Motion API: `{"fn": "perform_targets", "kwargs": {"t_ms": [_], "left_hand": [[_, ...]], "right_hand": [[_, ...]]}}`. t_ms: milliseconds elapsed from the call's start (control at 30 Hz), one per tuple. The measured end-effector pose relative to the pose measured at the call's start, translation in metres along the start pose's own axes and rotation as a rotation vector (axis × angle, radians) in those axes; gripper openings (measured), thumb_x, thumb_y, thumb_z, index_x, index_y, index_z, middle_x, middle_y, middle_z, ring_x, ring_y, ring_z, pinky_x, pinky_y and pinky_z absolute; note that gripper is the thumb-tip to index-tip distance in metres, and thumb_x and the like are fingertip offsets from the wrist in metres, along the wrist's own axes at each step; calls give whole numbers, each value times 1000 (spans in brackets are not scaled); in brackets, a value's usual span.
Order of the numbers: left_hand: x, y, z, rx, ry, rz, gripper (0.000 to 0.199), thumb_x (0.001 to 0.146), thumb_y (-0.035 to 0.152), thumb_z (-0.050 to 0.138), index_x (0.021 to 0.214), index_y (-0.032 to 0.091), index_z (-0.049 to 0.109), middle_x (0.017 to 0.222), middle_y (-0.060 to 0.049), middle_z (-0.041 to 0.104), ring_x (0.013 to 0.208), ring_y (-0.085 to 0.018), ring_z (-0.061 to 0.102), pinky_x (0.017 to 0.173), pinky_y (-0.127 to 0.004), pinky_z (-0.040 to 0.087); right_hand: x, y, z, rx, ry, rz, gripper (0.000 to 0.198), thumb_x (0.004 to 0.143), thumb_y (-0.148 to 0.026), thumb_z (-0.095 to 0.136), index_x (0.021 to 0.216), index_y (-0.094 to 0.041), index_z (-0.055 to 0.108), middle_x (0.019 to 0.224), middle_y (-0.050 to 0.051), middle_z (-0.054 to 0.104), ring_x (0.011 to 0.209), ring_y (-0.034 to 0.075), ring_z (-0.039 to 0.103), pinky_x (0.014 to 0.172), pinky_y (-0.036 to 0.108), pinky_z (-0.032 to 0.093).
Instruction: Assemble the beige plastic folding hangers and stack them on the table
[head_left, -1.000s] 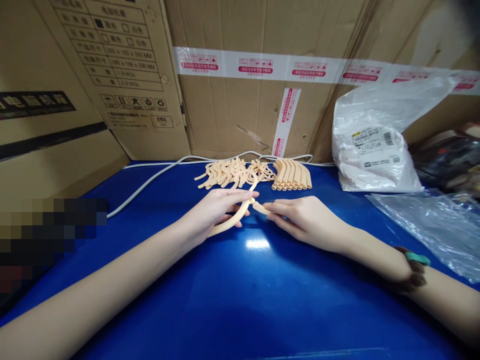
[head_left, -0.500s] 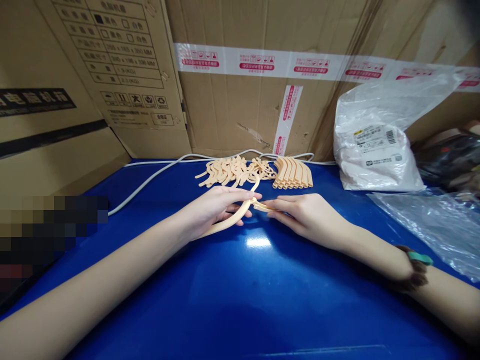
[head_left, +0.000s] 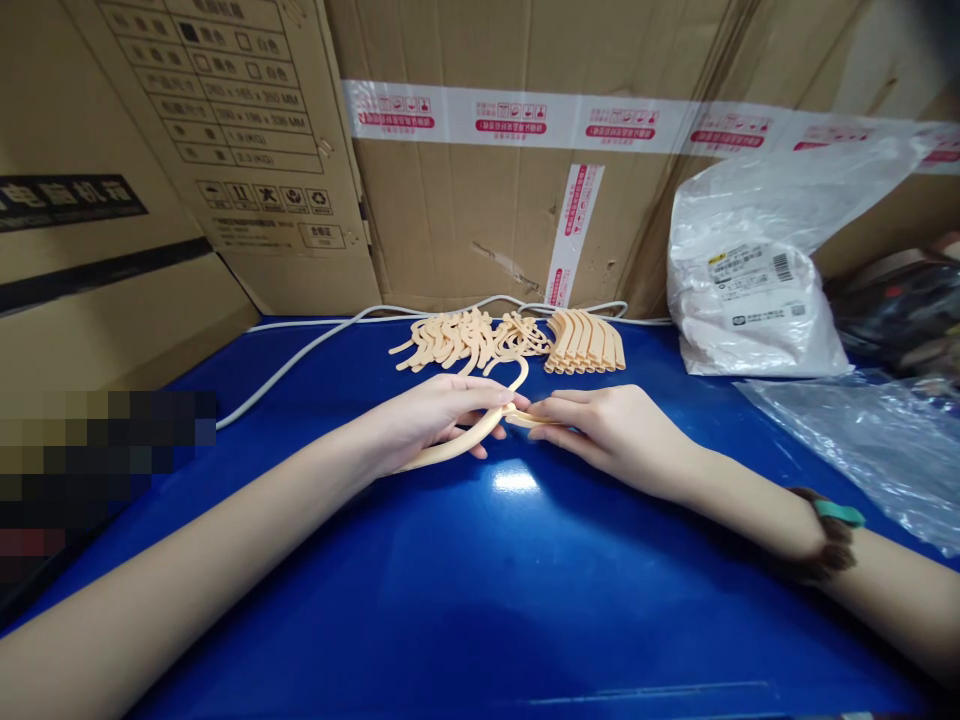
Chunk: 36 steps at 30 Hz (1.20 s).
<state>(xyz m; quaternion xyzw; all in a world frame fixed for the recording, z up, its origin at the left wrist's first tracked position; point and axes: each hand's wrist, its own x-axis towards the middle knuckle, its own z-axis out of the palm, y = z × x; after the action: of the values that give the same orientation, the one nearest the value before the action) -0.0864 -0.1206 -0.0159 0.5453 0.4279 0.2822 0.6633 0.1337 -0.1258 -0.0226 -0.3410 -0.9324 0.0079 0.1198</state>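
My left hand [head_left: 431,415] is closed around a cream plastic hanger arm [head_left: 454,447], a curved piece that slopes down to the left. A curved hanger hook [head_left: 519,374] rises from the joint at its inner end, by my left fingertips. Between thumb and fingers, my right hand [head_left: 626,440] pinches a second hanger arm [head_left: 523,418], most of it hidden by the hand. Its inner end meets the joint below the hook; whether the pieces are locked together I cannot tell.
Behind my hands lie loose hanger arms [head_left: 442,340], a heap of hooks [head_left: 523,332] and stacked arms [head_left: 586,340] on the blue table [head_left: 465,600]. A white cable [head_left: 281,372] runs behind them. Cardboard boxes [head_left: 465,220] stand at the back; a plastic bag [head_left: 757,290] sits right.
The hook has swung to the right and now shows its full curve. The right-hand arm piece sits closer against the joint; both hands have barely moved.
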Motion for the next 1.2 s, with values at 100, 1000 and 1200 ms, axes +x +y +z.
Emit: {"fn": "perform_targets", "kwargs": {"t_ms": [100, 1000, 1200], "left_hand": [[1, -1, -2, 4, -20, 26, 19, 87, 31, 62, 96, 17, 72, 79, -2, 66, 72, -10, 62, 59, -15, 52], [4, -2, -4, 139, 38, 13, 23, 77, 33, 70, 92, 15, 71, 82, -5, 68, 72, -14, 65, 55, -20, 54], [6, -4, -4, 131, 40, 12, 24, 75, 33, 71, 90, 15, 72, 80, -5, 68, 71, -15, 65, 56, -22, 55]], "right_hand": [[0, -3, -1, -3, 32, -9, 33, 100, -36, 40, 109, -17, 65, 94, 5, 68, 76, 14, 65, 64, 23, 42], [3, -8, 2, 165, -65, 34, 36, 100, -36, 38, 104, -18, 69, 89, 4, 67, 79, 14, 62, 68, 24, 41], [2, -12, 3, 139, -62, 82, 35, 100, -37, 38, 102, -21, 69, 94, 4, 73, 81, 16, 66, 66, 25, 39]]}}
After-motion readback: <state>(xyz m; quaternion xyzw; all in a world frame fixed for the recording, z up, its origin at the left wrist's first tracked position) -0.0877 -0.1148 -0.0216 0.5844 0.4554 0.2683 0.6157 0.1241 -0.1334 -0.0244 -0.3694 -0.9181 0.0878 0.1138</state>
